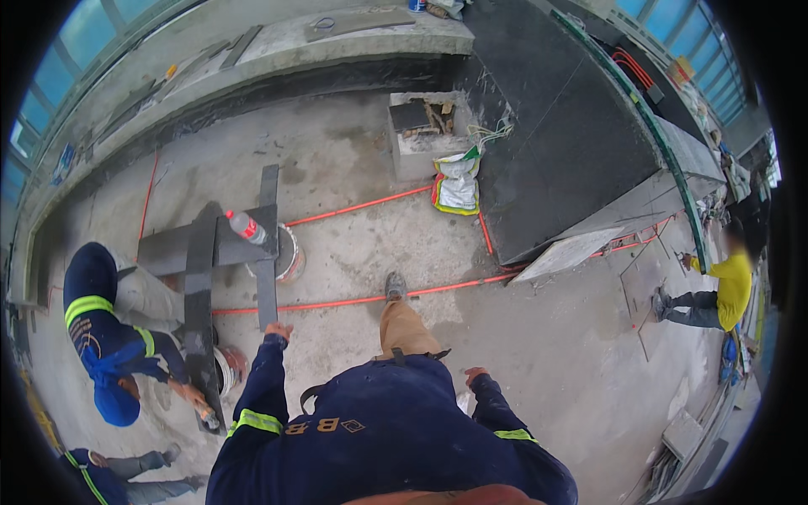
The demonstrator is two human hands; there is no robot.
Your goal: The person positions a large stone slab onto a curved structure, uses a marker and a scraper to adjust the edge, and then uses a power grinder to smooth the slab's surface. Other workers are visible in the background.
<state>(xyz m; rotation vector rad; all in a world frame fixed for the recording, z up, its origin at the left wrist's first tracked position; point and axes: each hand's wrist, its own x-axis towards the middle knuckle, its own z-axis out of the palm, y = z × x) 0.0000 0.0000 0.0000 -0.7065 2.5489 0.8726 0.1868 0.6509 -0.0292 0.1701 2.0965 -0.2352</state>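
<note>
My left hand is at the near end of a narrow dark grey strip. Its fingers are too small to read, and I cannot tell whether it touches the strip. The strip crosses a wider dark slab, which reaches toward a white bucket. A bottle with a red cap and label lies or stands on these pieces. My right hand hangs low beside my body, above the floor; its fingers are partly hidden. A small white patch shows just below it, too unclear to name.
At left, a co-worker bends over a long dark strip, holding a tool to it. Orange pipes cross the concrete floor. A white sack leans near a large dark-topped block. Another person stands far right.
</note>
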